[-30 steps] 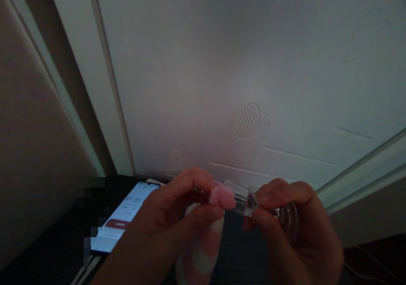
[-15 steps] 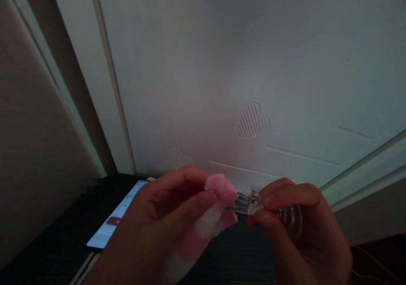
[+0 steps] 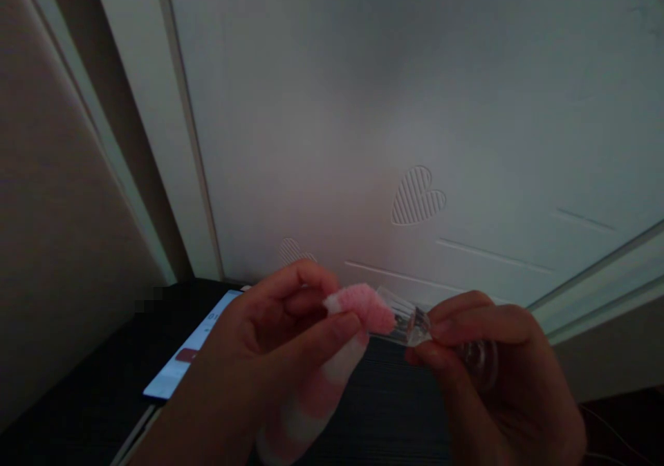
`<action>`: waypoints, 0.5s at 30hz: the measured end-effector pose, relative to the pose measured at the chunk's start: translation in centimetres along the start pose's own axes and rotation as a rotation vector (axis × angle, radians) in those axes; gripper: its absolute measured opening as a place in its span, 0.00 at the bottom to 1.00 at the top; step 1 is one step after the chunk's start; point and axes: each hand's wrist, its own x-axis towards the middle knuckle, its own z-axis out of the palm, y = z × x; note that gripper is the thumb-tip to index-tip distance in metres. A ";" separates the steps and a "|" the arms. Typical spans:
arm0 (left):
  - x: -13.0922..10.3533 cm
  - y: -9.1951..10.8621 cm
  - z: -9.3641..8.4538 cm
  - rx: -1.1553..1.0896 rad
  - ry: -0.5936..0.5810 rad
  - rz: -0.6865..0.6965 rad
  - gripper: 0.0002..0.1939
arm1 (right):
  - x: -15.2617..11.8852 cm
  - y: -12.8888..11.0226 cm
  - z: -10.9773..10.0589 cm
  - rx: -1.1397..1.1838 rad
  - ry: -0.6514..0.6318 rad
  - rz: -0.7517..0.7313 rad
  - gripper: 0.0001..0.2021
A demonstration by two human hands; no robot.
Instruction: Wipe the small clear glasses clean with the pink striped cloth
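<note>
My left hand [image 3: 274,334] pinches a fuzzy pink-and-white striped cloth [image 3: 363,307] between thumb and fingers. One folded pink end points right, and the striped rest hangs below the hand. Thumb and fingers of my right hand [image 3: 482,362] are closed on a clear piece [image 3: 418,324] that looks like a small stemmed glass. A round, ringed clear part of it shows under the right palm. The pink end touches the clear walls on its left side; whether it lies inside or against them, I cannot tell.
A phone [image 3: 191,348] with a lit screen lies on the dark table [image 3: 93,383], left of my left hand. White cables [image 3: 135,433] run near it. Behind my hands stands a pale panel [image 3: 311,141] with engraved hearts. Thin wires [image 3: 617,428] show at lower right.
The pink end of the cloth has shifted slightly right, closer to the knob of the clear piece. Its loose striped part has swung down and left. Both hands keep their grip.
</note>
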 end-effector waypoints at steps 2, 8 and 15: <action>-0.1 -0.1 -0.1 0.026 -0.024 0.008 0.09 | 0.0 0.0 0.2 -0.005 0.040 -0.021 0.12; -0.2 0.0 -0.8 0.113 -0.141 0.032 0.05 | 0.0 0.1 0.3 -0.060 0.040 -0.044 0.10; 0.0 0.1 -0.7 0.100 -0.147 0.008 0.06 | 0.0 -0.4 0.6 -0.071 -0.023 -0.032 0.10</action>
